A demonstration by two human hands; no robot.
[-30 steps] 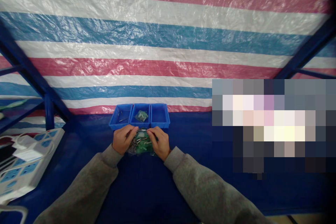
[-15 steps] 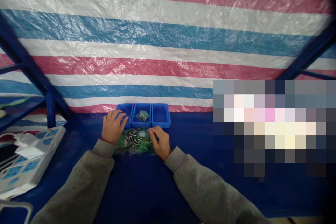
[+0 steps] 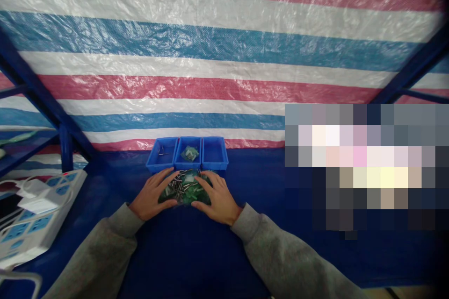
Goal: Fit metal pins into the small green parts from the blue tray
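A pile of small metal pins and green plastic bags (image 3: 184, 188) lies on the blue table in front of three small blue bins. My left hand (image 3: 154, 195) rests on the pile's left side with its fingers spread. My right hand (image 3: 216, 196) lies on the pile's right side, fingers also spread, so both hands cup the heap. The left bin (image 3: 162, 158) holds a few metal pins. The middle bin (image 3: 189, 153) holds a small green bag. The right bin (image 3: 213, 154) looks empty.
A white power strip with blue sockets and a white plug (image 3: 31, 210) sits at the left on the table. A striped red, white and blue tarp (image 3: 217, 56) hangs behind. Blue metal frame posts (image 3: 65, 149) stand at both sides. A blurred patch covers the right.
My left hand came back from the left bin to the pile's left side. My right hand opened from a pinch and spread over the pile's right side.
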